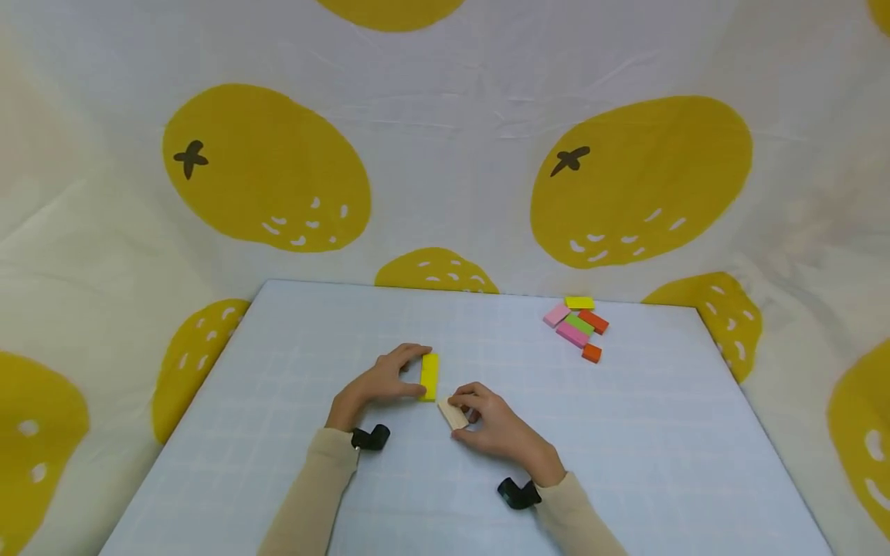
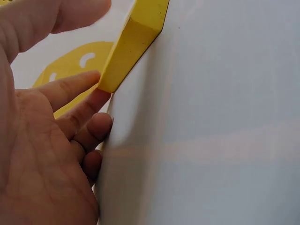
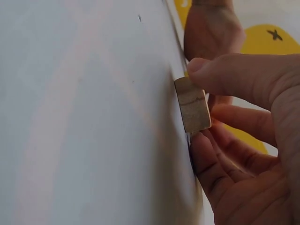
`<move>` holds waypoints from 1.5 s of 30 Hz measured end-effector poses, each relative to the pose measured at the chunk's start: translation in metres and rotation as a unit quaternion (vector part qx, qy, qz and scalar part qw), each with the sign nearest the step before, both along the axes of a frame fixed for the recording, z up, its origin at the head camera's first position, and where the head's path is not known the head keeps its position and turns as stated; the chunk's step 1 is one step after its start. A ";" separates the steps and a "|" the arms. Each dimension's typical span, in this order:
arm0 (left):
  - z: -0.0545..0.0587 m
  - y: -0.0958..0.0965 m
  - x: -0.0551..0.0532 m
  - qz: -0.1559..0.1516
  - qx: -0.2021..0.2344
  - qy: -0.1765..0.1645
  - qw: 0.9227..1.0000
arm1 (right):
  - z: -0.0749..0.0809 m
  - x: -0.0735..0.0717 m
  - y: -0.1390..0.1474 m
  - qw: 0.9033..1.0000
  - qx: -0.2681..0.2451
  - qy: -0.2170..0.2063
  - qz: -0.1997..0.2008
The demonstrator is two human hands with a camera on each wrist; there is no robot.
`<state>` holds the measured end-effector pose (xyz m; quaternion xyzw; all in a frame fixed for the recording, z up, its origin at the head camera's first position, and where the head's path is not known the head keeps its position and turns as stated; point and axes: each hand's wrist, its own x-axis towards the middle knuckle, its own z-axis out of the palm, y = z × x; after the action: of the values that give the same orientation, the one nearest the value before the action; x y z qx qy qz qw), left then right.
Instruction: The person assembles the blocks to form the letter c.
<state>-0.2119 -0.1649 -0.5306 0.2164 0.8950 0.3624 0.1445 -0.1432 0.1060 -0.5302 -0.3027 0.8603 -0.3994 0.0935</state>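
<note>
1. The desk [image 1: 660, 417] had a pale, faintly checked covering, and its far edge met a white cloth wall [image 1: 452, 177] with large yellow fruit printed on it; more of this cloth hung beyond the left and right edges.
2. Near the far edge, towards the far right corner, lay a loose group: a second yellow block [image 1: 579, 303], a light pink block [image 1: 557, 315], a green block [image 1: 579, 324], a red block [image 1: 594, 321], a darker pink block [image 1: 573, 334] and a small orange block [image 1: 592, 353].
3. The long yellow block [image 1: 429, 377] lay well in from the far edge, slightly nearer the left edge than the right, one end facing the far edge.
4. The left hand [image 1: 378, 381] reached in from the left, spread wide; its fingertips touched the block's far end and its thumb was at the near end, without a firm grip showing.
5. The right hand [image 1: 495, 423] came in from the right, partly closed, pinching a wooden block [image 1: 452, 415] between thumb and fingers.
6. That piece was slanted, just beside the yellow one's near end; whether they touched could not be told.
7. Both arms wore beige sleeves [image 1: 310, 486].
</note>
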 end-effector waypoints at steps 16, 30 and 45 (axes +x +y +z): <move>-0.004 0.002 -0.001 0.021 -0.007 0.009 1.000 | -0.001 0.002 -0.011 1.000 0.010 0.014 0.024; -0.004 0.002 -0.002 0.013 -0.007 0.003 1.000 | 0.001 0.002 -0.013 0.999 0.016 0.019 0.034; -0.003 0.002 -0.002 0.005 -0.011 0.008 1.000 | 0.001 0.002 -0.014 0.999 0.024 0.016 0.043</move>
<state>-0.2135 -0.1628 -0.5333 0.2136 0.9010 0.3515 0.1380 -0.1415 0.0915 -0.5296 -0.3434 0.8573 -0.3693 0.1038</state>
